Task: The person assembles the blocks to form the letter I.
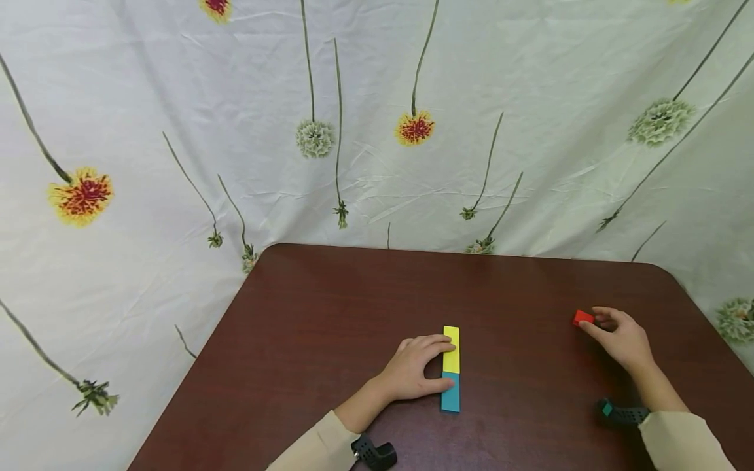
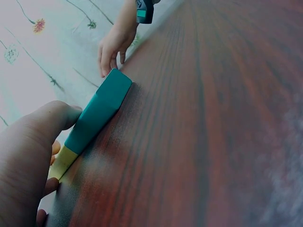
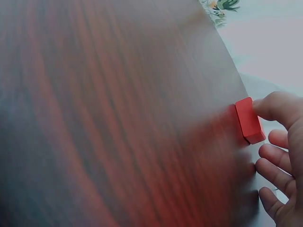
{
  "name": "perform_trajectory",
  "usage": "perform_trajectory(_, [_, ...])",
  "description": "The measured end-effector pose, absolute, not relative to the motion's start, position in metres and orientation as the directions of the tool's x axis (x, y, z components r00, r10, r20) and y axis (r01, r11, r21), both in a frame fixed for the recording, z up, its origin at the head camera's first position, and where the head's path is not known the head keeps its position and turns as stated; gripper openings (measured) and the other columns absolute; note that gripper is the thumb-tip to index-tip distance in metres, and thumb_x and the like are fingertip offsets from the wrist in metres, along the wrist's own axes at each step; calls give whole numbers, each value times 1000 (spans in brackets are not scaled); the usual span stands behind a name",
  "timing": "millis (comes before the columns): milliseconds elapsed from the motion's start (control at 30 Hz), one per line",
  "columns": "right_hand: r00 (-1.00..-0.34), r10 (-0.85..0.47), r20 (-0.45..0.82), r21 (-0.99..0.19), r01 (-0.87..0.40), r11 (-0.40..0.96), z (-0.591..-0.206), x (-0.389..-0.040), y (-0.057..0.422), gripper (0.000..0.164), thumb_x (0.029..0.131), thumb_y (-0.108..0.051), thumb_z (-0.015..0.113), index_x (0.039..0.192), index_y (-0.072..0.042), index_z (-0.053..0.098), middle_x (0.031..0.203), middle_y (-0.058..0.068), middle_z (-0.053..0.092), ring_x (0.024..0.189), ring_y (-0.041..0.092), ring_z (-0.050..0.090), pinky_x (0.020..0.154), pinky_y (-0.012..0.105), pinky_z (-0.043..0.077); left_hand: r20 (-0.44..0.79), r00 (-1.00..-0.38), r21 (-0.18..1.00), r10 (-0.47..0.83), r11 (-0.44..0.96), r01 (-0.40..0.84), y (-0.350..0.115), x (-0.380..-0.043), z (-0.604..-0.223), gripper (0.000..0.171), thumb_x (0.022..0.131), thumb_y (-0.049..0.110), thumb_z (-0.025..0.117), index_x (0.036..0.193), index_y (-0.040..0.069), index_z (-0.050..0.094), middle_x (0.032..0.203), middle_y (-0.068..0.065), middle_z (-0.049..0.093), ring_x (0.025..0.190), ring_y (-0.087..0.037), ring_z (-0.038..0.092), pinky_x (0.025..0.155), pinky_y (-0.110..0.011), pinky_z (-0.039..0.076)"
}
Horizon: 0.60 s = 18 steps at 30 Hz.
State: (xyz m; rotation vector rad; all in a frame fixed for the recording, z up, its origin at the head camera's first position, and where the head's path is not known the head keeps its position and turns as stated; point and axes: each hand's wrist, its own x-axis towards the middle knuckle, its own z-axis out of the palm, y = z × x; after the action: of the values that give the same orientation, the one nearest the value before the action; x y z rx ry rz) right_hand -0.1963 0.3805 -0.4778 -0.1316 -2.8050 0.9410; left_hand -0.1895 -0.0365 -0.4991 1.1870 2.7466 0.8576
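Observation:
A yellow block (image 1: 451,360) and a blue block (image 1: 450,398) lie end to end in one line on the brown table. My left hand (image 1: 409,371) rests on them, its thumb on the blue block and its fingertips over the yellow one. Seen from the left wrist, the thumb lies along the side of the blue block (image 2: 97,113), and the fingers partly hide the yellow block (image 2: 64,163). Farther right, my right hand (image 1: 623,340) pinches a small red block (image 1: 583,318) between thumb and fingers. The right wrist view shows the thumb against the red block (image 3: 249,118), other fingers loosely bent.
The dark brown table (image 1: 353,288) has rounded far corners. Behind it and to its left hangs a white cloth (image 1: 247,98) printed with flowers. A black wrist strap (image 1: 624,413) sits on the right wrist, and a black device (image 1: 374,453) on the left.

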Motion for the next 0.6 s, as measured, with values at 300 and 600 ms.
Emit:
perform_trajectory(300, [-988, 104, 115, -571, 20, 821, -479, -202, 383, 57, 96, -33, 62, 125, 15, 52, 115, 36, 53, 101, 48, 53, 77, 58, 44, 188, -707, 495, 682, 556, 668, -37, -189, -499, 58, 91, 47, 64, 141, 21, 52, 148, 1, 44, 135, -17, 40, 104, -49, 32])
perform_trajectory(600, [-982, 104, 160, -555, -3, 832, -482, -200, 382, 49, 93, -27, 66, 119, 14, 57, 112, 34, 53, 98, 48, 54, 79, 60, 42, 194, -704, 490, 683, 554, 673, -37, -189, -499, 58, 90, 47, 64, 141, 21, 53, 148, 1, 44, 135, -17, 40, 103, -48, 33])
